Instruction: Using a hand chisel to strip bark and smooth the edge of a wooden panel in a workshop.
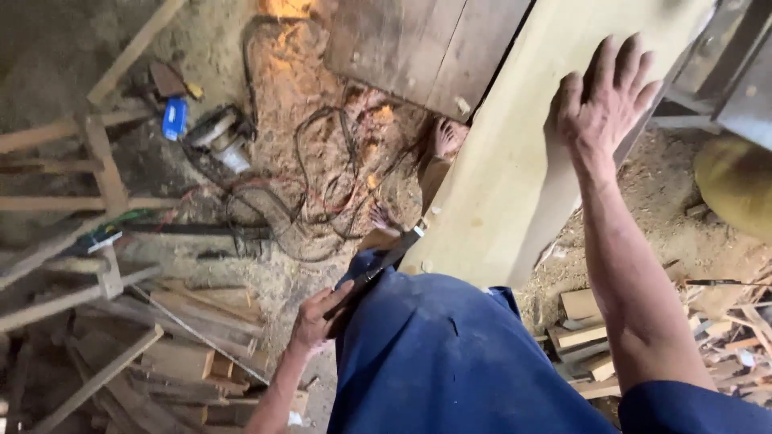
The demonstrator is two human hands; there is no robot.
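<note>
A wide pale wooden plank point(515, 169) runs from my lap up to the top right. My right hand point(607, 100) lies flat on its upper part, fingers spread. My left hand point(316, 320) is closed on the dark handle of a long hand tool point(374, 273) whose tip reaches the plank's lower left edge. Both of my bare feet point(444, 138) show below the plank's left side. I wear blue clothing point(450, 362).
Sawdust covers the ground. A power tool point(221, 138) with tangled cords point(322, 185) lies at upper left. Wooden frames and sticks point(96, 241) are stacked at left, offcuts point(591, 337) at lower right. A dark board point(418, 48) leans at the top.
</note>
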